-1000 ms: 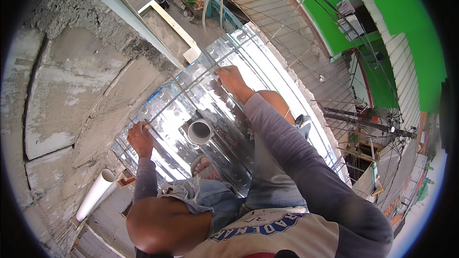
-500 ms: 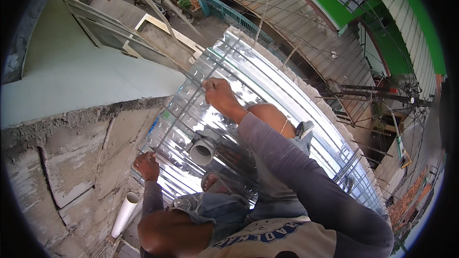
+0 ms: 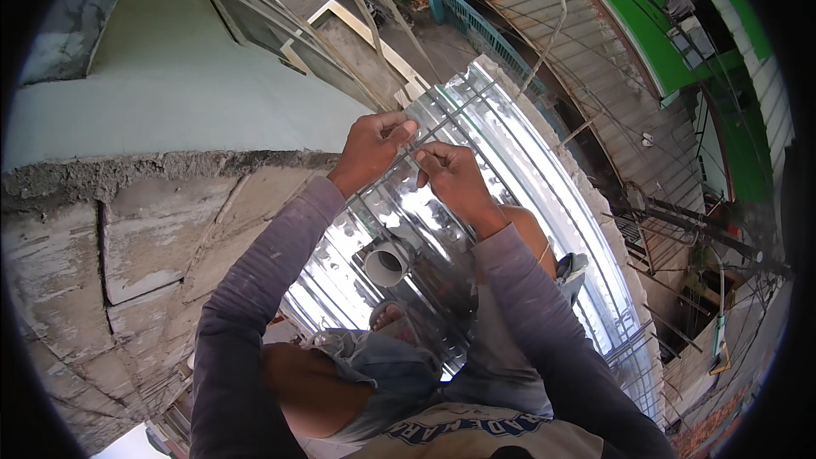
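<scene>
My left hand [image 3: 374, 151] and my right hand [image 3: 459, 185] are close together over a crossing of thin steel bars [image 3: 442, 122]. Thumb and forefinger are pinched on each hand, the left just beyond the bar and the right beside it. Whatever sits between the fingertips is too small to make out. Under the bars lies shiny corrugated metal decking [image 3: 537, 204]. A short white pipe end [image 3: 385, 265] stands up through it, nearer to me than my hands. My sandalled foot [image 3: 389, 316] rests beside the pipe.
A rough block wall [image 3: 153, 246] borders the left, with a pale green wall [image 3: 204, 110] above. The decking ends at a broken concrete edge [image 3: 595, 195] on the right, with a drop beyond. Cables and a pole [image 3: 705, 225] hang there, past which are rusty roofs [image 3: 586, 68].
My left hand has let go of the near-left end of the bars and moved far forward beside my right hand. The view has swung, so the surroundings sit further right.
</scene>
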Demonstrator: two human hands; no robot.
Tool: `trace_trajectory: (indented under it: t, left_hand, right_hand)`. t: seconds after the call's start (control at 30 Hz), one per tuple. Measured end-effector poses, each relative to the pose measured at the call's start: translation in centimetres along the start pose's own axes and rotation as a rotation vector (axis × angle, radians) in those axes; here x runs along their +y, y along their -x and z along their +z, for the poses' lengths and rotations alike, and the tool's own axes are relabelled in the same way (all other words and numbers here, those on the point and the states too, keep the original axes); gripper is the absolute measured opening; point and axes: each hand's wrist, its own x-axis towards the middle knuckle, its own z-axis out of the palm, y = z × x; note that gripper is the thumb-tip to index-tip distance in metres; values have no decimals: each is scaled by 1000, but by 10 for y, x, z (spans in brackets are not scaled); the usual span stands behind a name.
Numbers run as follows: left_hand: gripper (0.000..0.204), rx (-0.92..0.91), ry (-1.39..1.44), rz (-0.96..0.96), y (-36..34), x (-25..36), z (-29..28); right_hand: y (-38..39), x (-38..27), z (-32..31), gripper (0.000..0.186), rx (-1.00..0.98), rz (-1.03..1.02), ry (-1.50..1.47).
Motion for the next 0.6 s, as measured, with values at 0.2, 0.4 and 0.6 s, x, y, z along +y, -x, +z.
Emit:
trace_trajectory:
  t: [0.2, 0.4, 0.6]
  left_hand:
    - [25, 105, 4, 259, -23, 21, 63]
    - [39, 228, 98, 75, -43, 5, 93]
    - [35, 274, -2, 42, -83, -26, 113]
  right_hand:
    - [-5, 6, -46, 21, 252, -131, 127]
    - [-3, -18, -111, 24, 562, -125, 684]
    - [-39, 18, -165, 21, 468, -29, 1079]
